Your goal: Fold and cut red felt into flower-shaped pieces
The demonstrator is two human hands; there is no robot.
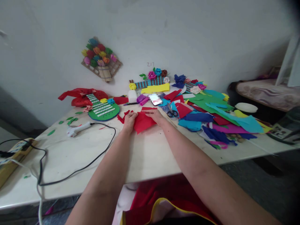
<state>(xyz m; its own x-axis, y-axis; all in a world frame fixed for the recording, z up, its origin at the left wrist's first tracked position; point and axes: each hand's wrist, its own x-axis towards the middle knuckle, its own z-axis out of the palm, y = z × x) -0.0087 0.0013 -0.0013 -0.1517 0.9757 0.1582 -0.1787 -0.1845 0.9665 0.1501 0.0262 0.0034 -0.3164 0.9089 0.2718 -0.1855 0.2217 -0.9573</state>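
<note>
A red sheet of paper [142, 122] lies folded on the white table [150, 153], far out in front of me. My left hand [129, 121] rests on its left edge with fingers bent down onto the paper. My right hand [156, 116] presses flat on the paper's upper right part, fingers stretched toward the left. Small red scraps [122, 118] lie just left of my left hand.
A white glue gun [76, 129] with a black cord [77, 170] lies at the left. Scissors [172, 113] sit right of my hands, beside a heap of coloured paper sheets [217, 120]. A green paper guitar [103, 110] and paper flowers [154, 76] stand near the wall.
</note>
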